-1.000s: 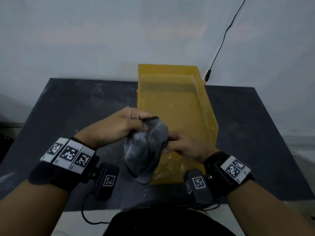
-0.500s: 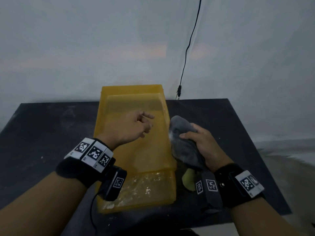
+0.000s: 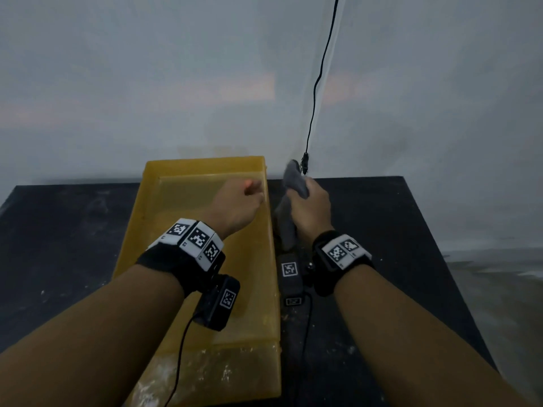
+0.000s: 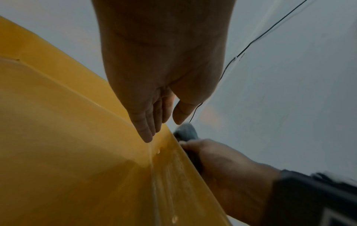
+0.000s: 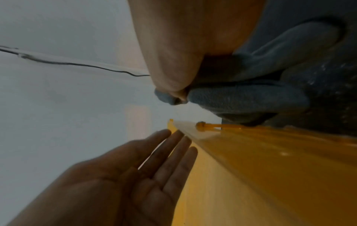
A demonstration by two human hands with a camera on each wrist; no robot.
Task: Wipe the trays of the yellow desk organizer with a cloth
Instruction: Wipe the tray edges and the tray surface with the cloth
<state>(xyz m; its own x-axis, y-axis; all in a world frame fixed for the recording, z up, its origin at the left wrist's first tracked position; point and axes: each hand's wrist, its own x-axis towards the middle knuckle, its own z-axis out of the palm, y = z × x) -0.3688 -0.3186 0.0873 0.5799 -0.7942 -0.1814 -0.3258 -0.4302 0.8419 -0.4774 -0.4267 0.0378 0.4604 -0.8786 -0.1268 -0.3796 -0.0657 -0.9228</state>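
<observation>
The yellow desk organizer (image 3: 164,230) stands on the black table with its upper tray's rim (image 4: 58,85) toward the wall. My left hand (image 3: 238,207) hovers over the far right part of the upper tray, fingers (image 4: 146,131) straight and holding nothing. My right hand (image 3: 311,210) grips a grey cloth (image 3: 293,183) just outside the organizer's right wall. The cloth (image 5: 260,94) is bunched under my thumb and hangs down against the outer side of that wall (image 5: 270,149). The left hand (image 5: 139,175) shows open-palmed in the right wrist view.
A black cable (image 3: 317,83) hangs down the white wall, its plug ending just above the table's far edge beside the cloth. The black table (image 3: 411,230) carries pale dust specks. The organizer's lower tray (image 3: 220,371) sticks out toward me, smeared with whitish residue.
The left hand let go of the cloth and moved out over the upper tray. The right hand carried the cloth to the organizer's right side and farther toward the wall.
</observation>
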